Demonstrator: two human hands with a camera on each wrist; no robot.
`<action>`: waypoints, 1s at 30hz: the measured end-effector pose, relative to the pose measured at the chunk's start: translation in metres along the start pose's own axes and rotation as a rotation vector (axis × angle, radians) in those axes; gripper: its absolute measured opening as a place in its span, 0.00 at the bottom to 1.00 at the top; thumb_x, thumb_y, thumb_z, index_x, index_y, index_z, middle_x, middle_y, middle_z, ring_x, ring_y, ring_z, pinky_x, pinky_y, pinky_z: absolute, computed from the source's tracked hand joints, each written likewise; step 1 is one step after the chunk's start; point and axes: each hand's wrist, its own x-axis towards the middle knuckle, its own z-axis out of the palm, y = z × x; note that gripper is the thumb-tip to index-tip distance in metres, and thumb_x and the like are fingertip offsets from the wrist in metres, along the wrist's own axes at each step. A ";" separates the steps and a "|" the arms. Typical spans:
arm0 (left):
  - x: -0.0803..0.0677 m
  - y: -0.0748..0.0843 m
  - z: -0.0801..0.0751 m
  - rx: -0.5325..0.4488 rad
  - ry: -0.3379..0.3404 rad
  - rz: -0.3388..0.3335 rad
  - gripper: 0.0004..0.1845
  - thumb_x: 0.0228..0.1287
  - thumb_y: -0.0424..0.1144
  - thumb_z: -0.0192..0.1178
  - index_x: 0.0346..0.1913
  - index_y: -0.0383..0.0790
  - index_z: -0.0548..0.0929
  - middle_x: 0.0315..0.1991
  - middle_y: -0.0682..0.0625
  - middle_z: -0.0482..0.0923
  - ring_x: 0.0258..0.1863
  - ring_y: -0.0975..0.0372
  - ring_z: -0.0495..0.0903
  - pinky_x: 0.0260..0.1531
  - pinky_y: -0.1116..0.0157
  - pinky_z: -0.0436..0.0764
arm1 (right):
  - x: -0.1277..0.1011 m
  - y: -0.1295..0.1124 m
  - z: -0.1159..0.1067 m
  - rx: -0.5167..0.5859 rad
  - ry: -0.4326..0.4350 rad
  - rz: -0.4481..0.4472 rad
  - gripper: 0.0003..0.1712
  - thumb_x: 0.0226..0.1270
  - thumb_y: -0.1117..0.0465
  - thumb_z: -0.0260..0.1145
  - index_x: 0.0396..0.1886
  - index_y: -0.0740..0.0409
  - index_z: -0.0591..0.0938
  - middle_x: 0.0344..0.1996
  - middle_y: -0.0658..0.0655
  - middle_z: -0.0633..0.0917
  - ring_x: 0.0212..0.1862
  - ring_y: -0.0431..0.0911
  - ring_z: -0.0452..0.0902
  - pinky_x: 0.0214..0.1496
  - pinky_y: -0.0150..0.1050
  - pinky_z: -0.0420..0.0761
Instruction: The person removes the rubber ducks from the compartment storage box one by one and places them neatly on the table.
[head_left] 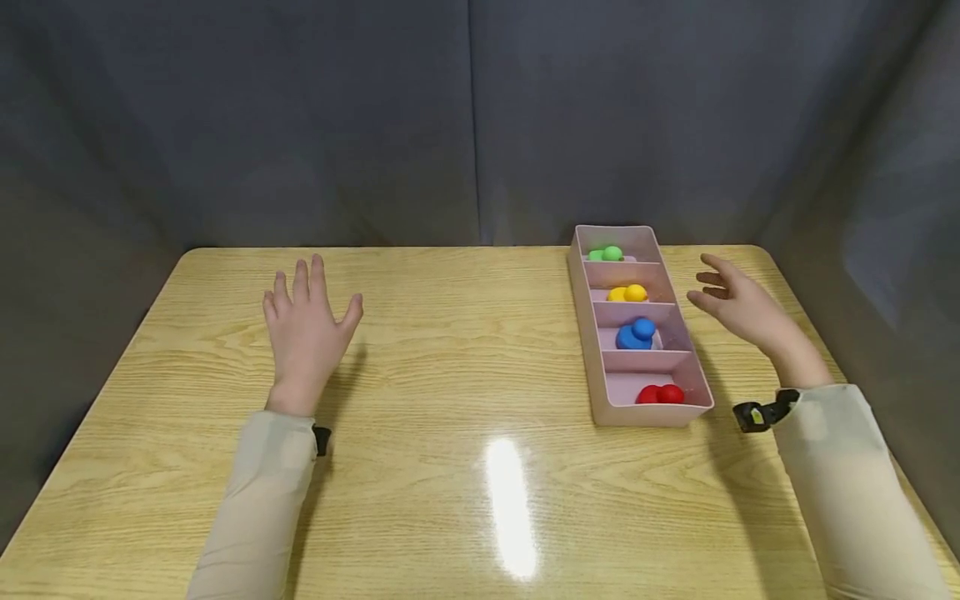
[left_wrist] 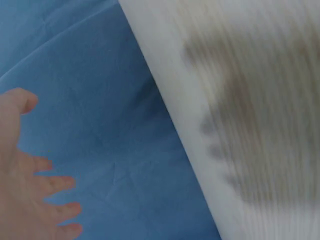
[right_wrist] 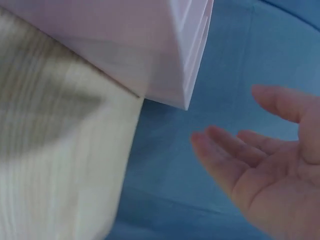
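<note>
A pink divided box [head_left: 652, 416] stands on the right half of the table, its compartments in a row from back to front. Each holds one small duck-shaped toy: a green toy [head_left: 612, 253] at the back, then a yellow toy [head_left: 634, 293], a blue toy [head_left: 637, 335], and a red toy [head_left: 663, 394] in front. My right hand [head_left: 738, 304] hovers just right of the box, fingers loosely bent and holding nothing. Far to the left, my left hand [head_left: 303, 342] is raised over the table with fingers spread; nothing is in it.
The wood-grain table [head_left: 420, 375] reaches back to a dark curtain [head_left: 337, 125], which also closes off both sides. In the right wrist view, a corner of the box's pink wall [right_wrist: 125, 50] juts slightly past the table's back edge. A bright light reflection lies on the tabletop near the front.
</note>
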 end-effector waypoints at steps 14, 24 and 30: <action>-0.007 0.027 0.025 -0.206 -0.136 0.069 0.32 0.71 0.46 0.49 0.70 0.29 0.60 0.66 0.32 0.67 0.65 0.40 0.67 0.65 0.44 0.65 | 0.006 0.028 0.007 0.271 -0.134 0.098 0.36 0.72 0.70 0.51 0.75 0.66 0.48 0.69 0.76 0.60 0.58 0.53 0.77 0.60 0.44 0.73; -0.012 0.056 0.034 -0.288 -0.285 0.078 0.29 0.72 0.47 0.48 0.70 0.35 0.62 0.66 0.37 0.69 0.63 0.43 0.71 0.59 0.45 0.73 | 0.010 0.035 0.015 0.339 -0.151 0.131 0.33 0.73 0.59 0.54 0.72 0.68 0.57 0.67 0.73 0.64 0.38 0.21 0.75 0.61 0.43 0.72; -0.013 0.071 0.040 -0.298 -0.322 0.095 0.27 0.71 0.47 0.48 0.69 0.38 0.65 0.64 0.41 0.73 0.44 0.47 0.80 0.39 0.52 0.81 | 0.012 0.036 0.017 0.330 -0.150 0.144 0.32 0.73 0.60 0.54 0.71 0.70 0.58 0.67 0.73 0.63 0.37 0.21 0.74 0.58 0.40 0.73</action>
